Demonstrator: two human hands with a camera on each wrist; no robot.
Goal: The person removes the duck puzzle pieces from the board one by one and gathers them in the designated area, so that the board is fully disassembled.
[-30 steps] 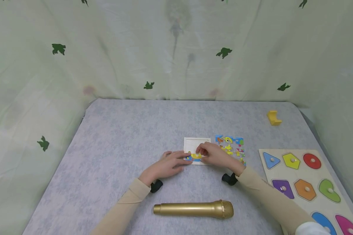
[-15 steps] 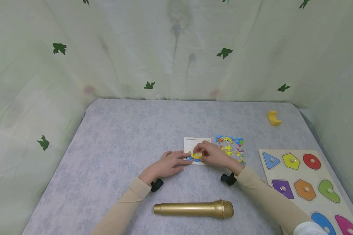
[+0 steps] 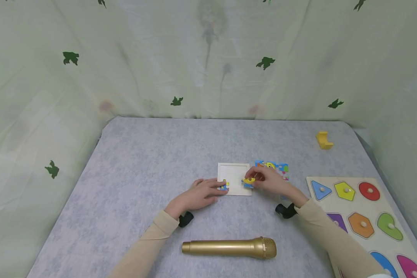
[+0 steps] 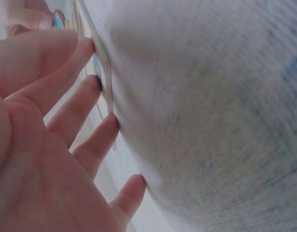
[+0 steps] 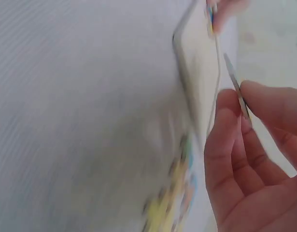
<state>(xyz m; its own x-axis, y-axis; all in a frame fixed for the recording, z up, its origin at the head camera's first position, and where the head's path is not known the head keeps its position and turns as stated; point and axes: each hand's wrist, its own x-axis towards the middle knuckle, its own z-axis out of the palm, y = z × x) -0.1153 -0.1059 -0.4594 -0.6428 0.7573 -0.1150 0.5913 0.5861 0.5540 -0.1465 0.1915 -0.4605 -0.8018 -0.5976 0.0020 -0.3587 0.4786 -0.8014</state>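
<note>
A white puzzle frame (image 3: 234,174) lies flat on the table, a blue and yellow corner piece (image 3: 224,186) in its lower left. My left hand (image 3: 202,193) rests at that corner, fingers spread, fingertips on the frame's edge and the piece. In the left wrist view the fingers (image 4: 83,104) are nearly straight. Over the frame's right edge, my right hand (image 3: 267,180) pinches a yellow and blue puzzle piece (image 3: 248,182) between thumb and fingers. Seen from the right wrist, that thin piece (image 5: 237,89) stands edge-on, raised above the frame (image 5: 199,63).
Several loose puzzle pieces (image 3: 281,168) lie right of the frame, partly hidden by the right hand. A gold microphone (image 3: 229,248) lies in front. At the right sits a wooden shape board (image 3: 354,204); a yellow block (image 3: 323,140) is at the back right.
My right hand has lifted the yellow and blue piece out of the frame's bottom row and moved right with it. My left hand has stayed in place.
</note>
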